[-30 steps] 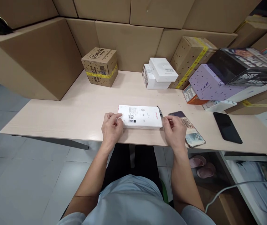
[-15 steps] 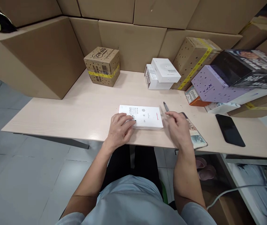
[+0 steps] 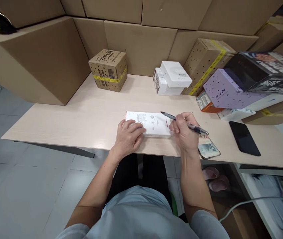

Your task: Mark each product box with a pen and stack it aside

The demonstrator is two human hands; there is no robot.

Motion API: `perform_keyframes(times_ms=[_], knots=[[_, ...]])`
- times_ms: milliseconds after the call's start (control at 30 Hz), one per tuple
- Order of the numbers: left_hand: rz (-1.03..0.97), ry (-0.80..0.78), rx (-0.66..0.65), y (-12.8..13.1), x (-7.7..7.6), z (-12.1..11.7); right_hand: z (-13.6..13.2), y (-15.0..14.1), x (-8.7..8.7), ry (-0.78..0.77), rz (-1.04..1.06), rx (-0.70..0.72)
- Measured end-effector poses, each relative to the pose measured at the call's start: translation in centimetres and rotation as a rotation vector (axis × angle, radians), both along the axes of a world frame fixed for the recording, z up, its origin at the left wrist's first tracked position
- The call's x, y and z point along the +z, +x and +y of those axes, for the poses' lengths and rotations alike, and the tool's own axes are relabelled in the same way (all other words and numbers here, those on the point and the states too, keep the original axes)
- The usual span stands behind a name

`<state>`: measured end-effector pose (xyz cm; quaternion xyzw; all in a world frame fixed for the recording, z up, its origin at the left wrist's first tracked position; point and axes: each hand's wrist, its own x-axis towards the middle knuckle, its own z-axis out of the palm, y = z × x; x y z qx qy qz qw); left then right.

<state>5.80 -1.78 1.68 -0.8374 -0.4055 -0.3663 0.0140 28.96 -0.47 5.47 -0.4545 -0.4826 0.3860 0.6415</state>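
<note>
White box (image 3: 156, 122): flat, oblong, fine dark print, red lettering at right end; lying on the tabletop (image 3: 81, 122), near its front edge. Left hand (image 3: 129, 135): grip loosely spread, atop the box. Right hand (image 3: 186, 130): grip closed around a dark pen (image 3: 195, 128). Room, as I see it: bare surface leftward and behind; banknotes (image 3: 208, 148) crowd the right.

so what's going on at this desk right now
Someone is at a table with a flat white box in front of them. Their left hand rests on the near left part of the box, while their right hand grips a pen that slants over its right end. A black phone lies farther right on the tabletop.
</note>
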Motion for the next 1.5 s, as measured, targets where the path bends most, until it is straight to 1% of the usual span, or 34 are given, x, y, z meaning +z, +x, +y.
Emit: perform_keyframes(times_ms=[67, 167, 233, 333, 533, 600, 733, 967, 1233, 1333, 1400, 1433, 1467, 1500], knots=[[-0.004, 0.007, -0.003, 0.0, 0.0, 0.0, 0.6, -0.6, -0.1, -0.034, 0.011, 0.036], [0.002, 0.017, -0.014, -0.1, 0.0, 0.1, 0.9, -1.1, -0.2, -0.113, 0.012, 0.182], [0.007, 0.003, -0.017, -0.1, 0.0, 0.0, 0.8, -1.4, -0.3, -0.157, -0.054, 0.214], [0.007, -0.025, -0.011, -0.1, 0.0, 0.0, 0.5, -1.9, -0.4, -0.171, -0.202, 0.189], [-0.004, -0.035, -0.016, -0.1, 0.0, 0.0, 0.6, -2.6, -0.9, -0.058, -0.447, 0.113], [-0.01, -0.033, -0.019, -0.1, 0.0, 0.0, 0.6, -2.5, -0.9, -0.04, -0.47, 0.107], [-0.011, -0.026, -0.015, -0.1, 0.0, 0.0, 0.7, -2.3, -1.0, -0.021, -0.467, 0.138], [0.006, 0.001, -0.014, -0.1, 0.1, 0.1, 0.8, -2.3, -1.0, 0.004, -0.616, 0.129], [0.016, 0.022, -0.013, -0.1, 0.2, 0.0, 0.9, -2.5, -1.1, 0.058, -0.599, 0.14], [0.025, 0.006, -0.001, -0.1, 0.3, -0.1, 0.6, -2.4, -1.4, 0.021, -0.443, 0.116], [0.017, 0.005, 0.001, -0.1, 0.2, -0.1, 0.3, -1.7, -1.6, 0.016, -0.335, 0.045], [0.009, 0.006, 0.0, -0.1, 0.2, -0.1, 0.1, -1.0, -1.6, 0.038, -0.328, -0.018], [0.001, 0.009, 0.0, -0.1, 0.1, -0.2, 0.0, -0.2, -1.6, 0.077, -0.37, -0.09], [-0.007, 0.012, 0.002, -0.1, 0.1, -0.2, -0.2, 0.7, -1.6, 0.126, -0.458, -0.159]])
